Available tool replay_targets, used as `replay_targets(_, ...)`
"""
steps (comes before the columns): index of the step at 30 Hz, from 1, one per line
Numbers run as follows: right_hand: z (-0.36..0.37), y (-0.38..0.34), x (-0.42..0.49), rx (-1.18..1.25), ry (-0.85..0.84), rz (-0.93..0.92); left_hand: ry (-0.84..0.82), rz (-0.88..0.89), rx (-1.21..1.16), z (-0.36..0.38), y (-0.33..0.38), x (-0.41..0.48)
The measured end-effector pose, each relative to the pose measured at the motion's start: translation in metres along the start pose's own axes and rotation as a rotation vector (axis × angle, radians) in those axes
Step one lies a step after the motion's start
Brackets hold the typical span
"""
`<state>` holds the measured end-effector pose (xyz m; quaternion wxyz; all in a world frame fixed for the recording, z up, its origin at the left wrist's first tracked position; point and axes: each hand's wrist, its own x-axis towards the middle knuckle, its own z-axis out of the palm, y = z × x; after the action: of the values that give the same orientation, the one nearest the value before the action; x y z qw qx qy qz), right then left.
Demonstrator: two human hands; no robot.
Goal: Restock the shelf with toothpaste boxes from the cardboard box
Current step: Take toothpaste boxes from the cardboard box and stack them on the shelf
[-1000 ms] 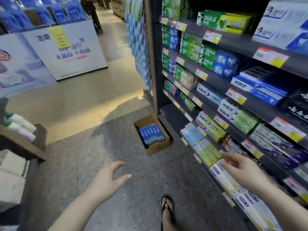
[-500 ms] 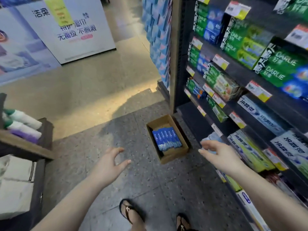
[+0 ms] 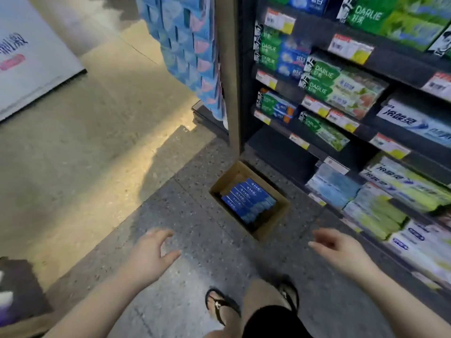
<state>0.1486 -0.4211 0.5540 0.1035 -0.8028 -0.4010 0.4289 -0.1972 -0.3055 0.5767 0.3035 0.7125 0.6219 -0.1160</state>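
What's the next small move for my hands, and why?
Probably reach down to the cardboard box and grip a blue toothpaste box: the left hand and right hand hang open and empty, short of it, and it sits on the floor ahead.

A shop: price-tagged shelves (image 3: 361, 145) stocked with toothpaste boxes (image 3: 339, 87)

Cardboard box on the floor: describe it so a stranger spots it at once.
Right of the aisle stands a dark shelf unit. On the floor by its end sits the cardboard box: open, brown, the only one, holding blue toothpaste boxes.
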Motion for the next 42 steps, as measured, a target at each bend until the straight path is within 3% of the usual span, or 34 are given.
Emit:
replay_targets(8,0.045,-0.011,0.066,0.106,0.052,0.193,-0.172,0.294,0.186,-0.012,0.038,0.143)
replay_targets(17,0.111,-0.023,0.204,0.248,0.005,0.298,-0.365,0.339,0.329,0.022,0.038,0.291)
replay_targets(24,0.172,0.014,0.31,0.254,0.027,0.36,-0.389,0.383,0.272,0.11,0.03,0.401)
replay_targets(35,0.315,0.106,0.431,0.3,0.022,0.523,-0.5,0.563,0.494,0.237,-0.021,0.526)
replay_targets(42,0.379,0.14,0.494,0.491,0.037,0.562,-0.483,0.62,0.496,0.289,-0.034,0.579)
